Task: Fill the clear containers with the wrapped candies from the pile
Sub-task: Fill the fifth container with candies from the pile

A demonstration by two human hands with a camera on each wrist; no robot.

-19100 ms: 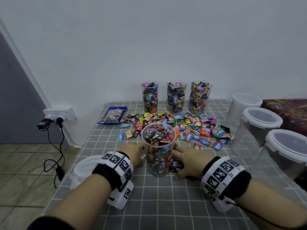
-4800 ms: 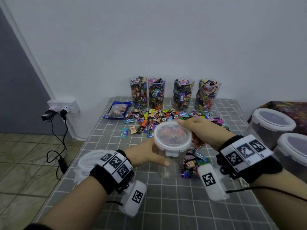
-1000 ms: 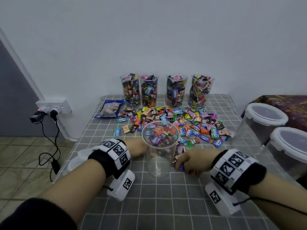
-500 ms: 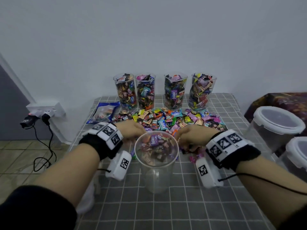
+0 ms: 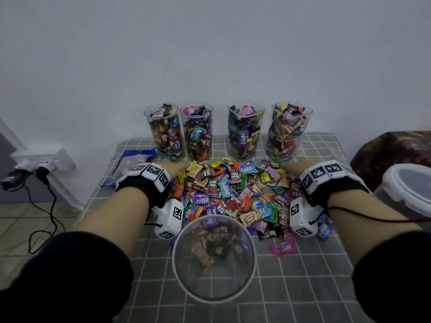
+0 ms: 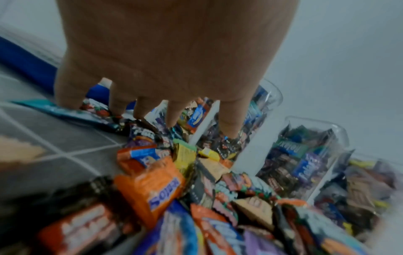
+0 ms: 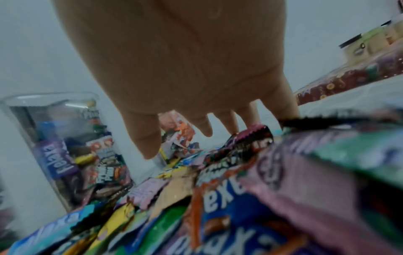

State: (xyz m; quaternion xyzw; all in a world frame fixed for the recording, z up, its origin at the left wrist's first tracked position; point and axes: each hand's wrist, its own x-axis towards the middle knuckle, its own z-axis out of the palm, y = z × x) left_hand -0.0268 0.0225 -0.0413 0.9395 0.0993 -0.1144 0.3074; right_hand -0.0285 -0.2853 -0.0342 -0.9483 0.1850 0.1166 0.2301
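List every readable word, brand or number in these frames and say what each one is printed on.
"Relaxa": teal wrapped candy at the pile's far edge.
"Fruit Plus": dark wrapped candy mid-pile.
"mentos": pink wrapped candy lying alone on the grey checked tablecloth.
"COFFEE CANDY": beige wrapped candy beside the near clear container.
"Relaxa": teal wrapper in the second filled clear container.
Other wrappers: too blurred.

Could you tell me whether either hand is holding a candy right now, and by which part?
Nothing is held: the left hand and right hand reach with straight, spread fingers onto the far edge of the candy pile.
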